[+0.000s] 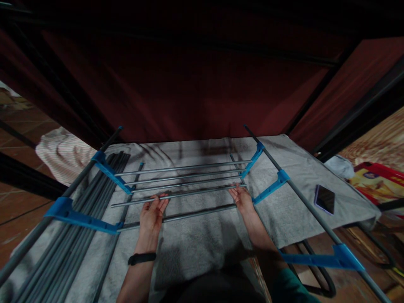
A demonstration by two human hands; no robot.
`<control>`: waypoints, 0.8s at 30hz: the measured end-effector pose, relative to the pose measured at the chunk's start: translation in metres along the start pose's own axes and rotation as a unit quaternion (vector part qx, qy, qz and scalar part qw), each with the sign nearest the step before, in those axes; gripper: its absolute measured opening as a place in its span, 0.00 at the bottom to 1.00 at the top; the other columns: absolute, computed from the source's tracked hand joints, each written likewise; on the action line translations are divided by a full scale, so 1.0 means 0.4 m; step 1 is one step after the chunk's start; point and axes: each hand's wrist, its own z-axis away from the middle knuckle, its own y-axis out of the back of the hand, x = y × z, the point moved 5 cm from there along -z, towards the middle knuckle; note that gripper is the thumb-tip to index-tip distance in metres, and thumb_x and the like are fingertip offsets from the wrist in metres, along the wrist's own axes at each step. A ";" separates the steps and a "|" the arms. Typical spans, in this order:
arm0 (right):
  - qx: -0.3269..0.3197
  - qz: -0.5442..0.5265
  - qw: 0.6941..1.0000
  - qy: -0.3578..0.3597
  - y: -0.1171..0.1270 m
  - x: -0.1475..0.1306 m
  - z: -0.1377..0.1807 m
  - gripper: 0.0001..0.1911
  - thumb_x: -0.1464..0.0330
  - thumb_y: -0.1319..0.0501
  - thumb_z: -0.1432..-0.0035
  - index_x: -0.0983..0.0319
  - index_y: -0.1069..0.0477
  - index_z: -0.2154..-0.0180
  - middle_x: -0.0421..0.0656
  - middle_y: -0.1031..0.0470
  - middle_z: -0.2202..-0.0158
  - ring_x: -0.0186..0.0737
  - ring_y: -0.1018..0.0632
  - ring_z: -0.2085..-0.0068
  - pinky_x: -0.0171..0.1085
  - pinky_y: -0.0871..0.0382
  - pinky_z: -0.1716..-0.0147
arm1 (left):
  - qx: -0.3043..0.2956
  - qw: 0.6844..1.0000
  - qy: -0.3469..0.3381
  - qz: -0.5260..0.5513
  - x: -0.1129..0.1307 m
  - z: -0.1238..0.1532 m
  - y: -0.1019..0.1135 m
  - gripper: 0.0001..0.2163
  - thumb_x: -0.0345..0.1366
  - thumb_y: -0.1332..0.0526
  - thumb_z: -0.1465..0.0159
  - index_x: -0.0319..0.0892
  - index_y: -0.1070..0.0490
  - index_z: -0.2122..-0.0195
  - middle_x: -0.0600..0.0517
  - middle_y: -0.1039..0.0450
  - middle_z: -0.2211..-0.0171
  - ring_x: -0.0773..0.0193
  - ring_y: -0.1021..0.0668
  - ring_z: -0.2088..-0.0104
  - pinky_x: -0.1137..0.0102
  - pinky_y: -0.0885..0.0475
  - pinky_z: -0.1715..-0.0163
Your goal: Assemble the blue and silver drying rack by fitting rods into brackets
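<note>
A rack of grey metal rods (183, 168) and blue plastic connectors (110, 172) lies on a grey cloth (195, 240) in front of me. Several rods span between the left connector and the right one (252, 160). My left hand (151, 216) lies flat with its fingers stretched out, its fingertips touching the nearest spanning rod (195, 192), whose left end hangs free. My right hand (242, 200) reaches with outstretched fingers to that rod's right end, beside a blue connector. Another loose rod (195, 214) runs under both hands. I wear a black band (142, 258) on my left wrist.
A bundle of spare grey rods (94, 210) lies along the left. A phone (324, 199) rests on the cloth at the right. Striped fabric (63, 151) sits far left, red packaging (378, 181) far right. Dark red fabric walls (189, 84) rise behind.
</note>
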 end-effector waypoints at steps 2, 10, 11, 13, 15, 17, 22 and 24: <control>-0.008 0.004 1.000 0.000 -0.002 -0.001 0.003 0.11 0.73 0.28 0.49 0.56 0.28 0.67 0.36 0.19 0.70 0.37 0.16 0.66 0.41 0.16 0.58 | 0.006 1.000 0.007 0.003 -0.005 0.000 -0.003 0.11 0.27 0.30 0.39 0.40 0.32 0.72 0.49 0.20 0.69 0.59 0.15 0.62 0.58 0.20 0.49; 0.013 -0.019 1.000 0.011 0.003 -0.007 0.005 0.11 0.73 0.28 0.48 0.57 0.29 0.69 0.36 0.18 0.69 0.34 0.16 0.66 0.37 0.18 0.58 | 0.028 0.999 0.030 0.013 -0.018 -0.007 -0.002 0.08 0.21 0.30 0.41 0.37 0.27 0.72 0.53 0.22 0.73 0.59 0.15 0.63 0.56 0.20 0.47; 0.021 -0.020 1.000 0.011 0.005 -0.006 0.004 0.12 0.72 0.28 0.48 0.57 0.30 0.69 0.35 0.19 0.70 0.34 0.16 0.66 0.37 0.18 0.58 | 0.029 0.999 0.030 0.012 -0.018 -0.008 -0.001 0.08 0.21 0.30 0.42 0.37 0.27 0.72 0.53 0.22 0.72 0.59 0.15 0.63 0.55 0.20 0.47; 0.026 -0.018 0.999 0.012 0.009 -0.004 0.000 0.12 0.72 0.26 0.49 0.56 0.29 0.69 0.33 0.19 0.71 0.33 0.17 0.67 0.38 0.18 0.58 | 0.029 0.999 0.028 0.010 -0.018 -0.010 0.000 0.08 0.21 0.30 0.42 0.37 0.27 0.72 0.53 0.22 0.71 0.59 0.14 0.62 0.54 0.21 0.46; 0.022 -0.010 1.000 0.012 0.011 -0.002 -0.003 0.13 0.71 0.26 0.49 0.56 0.29 0.68 0.33 0.20 0.71 0.33 0.17 0.67 0.39 0.18 0.57 | 0.027 0.999 0.024 0.007 -0.017 -0.011 0.002 0.08 0.21 0.30 0.42 0.38 0.26 0.71 0.52 0.22 0.70 0.58 0.15 0.61 0.53 0.21 0.46; 0.018 -0.002 1.000 0.015 0.013 -0.001 -0.005 0.13 0.71 0.26 0.49 0.56 0.28 0.67 0.33 0.20 0.71 0.34 0.16 0.67 0.40 0.17 0.57 | 0.026 0.999 0.021 0.002 -0.017 -0.012 0.002 0.08 0.21 0.30 0.42 0.38 0.26 0.71 0.53 0.22 0.71 0.58 0.15 0.61 0.52 0.20 0.46; 0.007 -0.007 1.000 0.007 0.017 0.005 -0.011 0.11 0.74 0.28 0.48 0.57 0.28 0.67 0.36 0.19 0.70 0.35 0.16 0.67 0.39 0.17 0.59 | 0.027 1.000 0.011 -0.001 -0.015 -0.013 0.002 0.08 0.21 0.31 0.42 0.40 0.26 0.70 0.53 0.22 0.72 0.59 0.14 0.62 0.52 0.19 0.48; 0.005 -0.011 1.000 0.003 0.017 0.007 -0.014 0.11 0.75 0.30 0.47 0.57 0.29 0.67 0.36 0.19 0.70 0.35 0.16 0.66 0.38 0.17 0.59 | 0.034 0.999 0.007 0.002 -0.014 -0.012 0.002 0.08 0.20 0.33 0.42 0.40 0.26 0.70 0.54 0.22 0.73 0.59 0.15 0.63 0.53 0.19 0.48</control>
